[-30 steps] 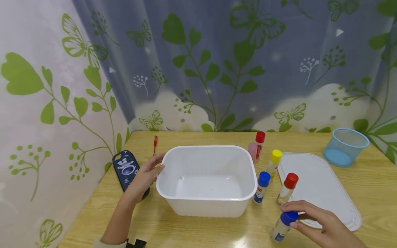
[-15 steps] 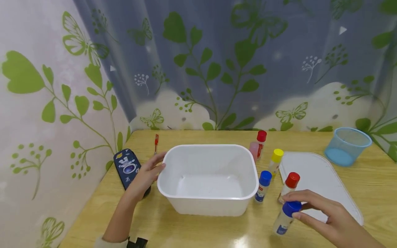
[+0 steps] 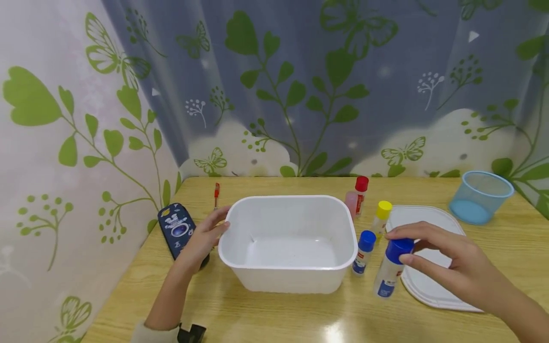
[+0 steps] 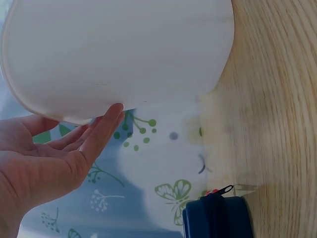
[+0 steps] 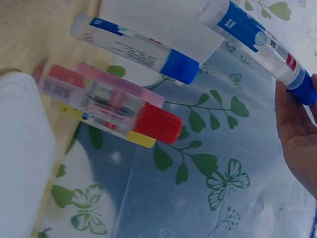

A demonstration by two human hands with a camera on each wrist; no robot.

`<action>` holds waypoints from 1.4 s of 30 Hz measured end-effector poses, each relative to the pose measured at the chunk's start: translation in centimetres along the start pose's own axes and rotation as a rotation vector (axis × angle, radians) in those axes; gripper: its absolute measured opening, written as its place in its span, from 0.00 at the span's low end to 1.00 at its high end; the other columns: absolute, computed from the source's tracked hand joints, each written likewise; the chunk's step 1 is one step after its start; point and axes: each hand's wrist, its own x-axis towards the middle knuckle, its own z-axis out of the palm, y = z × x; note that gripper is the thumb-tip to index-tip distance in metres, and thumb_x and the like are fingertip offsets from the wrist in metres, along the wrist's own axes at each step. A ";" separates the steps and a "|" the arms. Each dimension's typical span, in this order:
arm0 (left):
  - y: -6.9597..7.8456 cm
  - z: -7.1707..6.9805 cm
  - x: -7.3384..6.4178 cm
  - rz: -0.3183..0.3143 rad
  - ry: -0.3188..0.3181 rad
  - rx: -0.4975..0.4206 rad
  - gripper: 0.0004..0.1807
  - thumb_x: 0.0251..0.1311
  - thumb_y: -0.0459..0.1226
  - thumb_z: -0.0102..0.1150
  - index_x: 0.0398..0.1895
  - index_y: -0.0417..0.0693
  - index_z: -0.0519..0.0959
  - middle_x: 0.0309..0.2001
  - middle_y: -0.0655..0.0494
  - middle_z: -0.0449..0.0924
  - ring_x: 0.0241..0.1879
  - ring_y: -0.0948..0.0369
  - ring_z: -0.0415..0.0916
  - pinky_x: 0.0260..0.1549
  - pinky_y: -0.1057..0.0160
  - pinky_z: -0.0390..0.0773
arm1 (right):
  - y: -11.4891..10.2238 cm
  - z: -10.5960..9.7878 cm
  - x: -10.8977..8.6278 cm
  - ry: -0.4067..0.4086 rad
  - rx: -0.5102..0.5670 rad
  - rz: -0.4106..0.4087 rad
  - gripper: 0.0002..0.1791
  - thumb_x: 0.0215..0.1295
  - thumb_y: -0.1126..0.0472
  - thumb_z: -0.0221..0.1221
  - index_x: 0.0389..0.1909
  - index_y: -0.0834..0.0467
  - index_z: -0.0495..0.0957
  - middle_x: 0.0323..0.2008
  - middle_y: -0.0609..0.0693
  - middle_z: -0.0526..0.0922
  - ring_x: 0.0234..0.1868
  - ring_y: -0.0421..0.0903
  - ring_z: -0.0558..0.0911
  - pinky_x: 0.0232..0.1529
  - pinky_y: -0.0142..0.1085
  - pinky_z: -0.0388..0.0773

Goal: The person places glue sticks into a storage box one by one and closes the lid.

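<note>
In the head view, the blue-capped bottle point(image 3: 388, 278) was below and left of your right hand point(image 3: 454, 267), cap end uppermost. You had the cap pinched between thumb and fingers, the gap no wider than the cap. Whether its base touched the tabletop point(image 3: 266, 317) could not be told. The bottle stood right of the white tub point(image 3: 291, 281), near a second blue-capped bottle point(image 3: 360, 262). Your right forearm entered from the lower right, the hand arched over the white lid point(image 3: 422, 288) with fingers directed left. Your left hand point(image 3: 206, 236) was at the tub's left end, its forearm rising from below, beside the pencil case point(image 3: 175, 227).

In the left wrist view, your left fingers lay largely straight and spread, one tip against the tub's outer wall. They were not wrapped round it.

In the right wrist view, the held bottle's cap sat at your fingers and its body extended away from the hand, label exposed. The frame edge cut off part of that hand. A red-capped bottle point(image 5: 158, 123) lay outside the grip, well apart from your fingers.
</note>
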 end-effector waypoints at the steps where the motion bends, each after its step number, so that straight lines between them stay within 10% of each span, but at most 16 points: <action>1: 0.0 0.0 0.0 0.002 -0.001 -0.001 0.23 0.69 0.35 0.42 0.67 0.45 0.59 0.65 0.44 0.57 0.61 0.48 0.59 0.54 0.45 0.64 | -0.1 -0.1 0.3 -0.001 -0.004 -0.002 0.16 0.60 0.68 0.59 0.48 0.72 0.74 0.44 0.56 0.78 0.42 0.41 0.78 0.39 0.25 0.75; 18: -0.1 -0.1 -0.1 0.023 -0.018 -0.010 0.24 0.70 0.37 0.42 0.67 0.44 0.57 0.66 0.43 0.55 0.62 0.47 0.57 0.55 0.43 0.61 | -1.5 -1.3 5.4 -0.023 -0.148 0.068 0.23 0.51 0.76 0.63 0.50 0.63 0.75 0.44 0.48 0.79 0.41 0.39 0.78 0.40 0.26 0.75; 42: -0.6 -0.1 0.0 0.025 -0.025 -0.020 0.24 0.70 0.38 0.42 0.67 0.46 0.58 0.66 0.45 0.56 0.61 0.48 0.58 0.55 0.43 0.62 | -0.3 3.3 11.6 -0.036 -0.051 0.133 0.18 0.59 0.70 0.60 0.51 0.56 0.76 0.41 0.41 0.79 0.39 0.40 0.77 0.36 0.33 0.77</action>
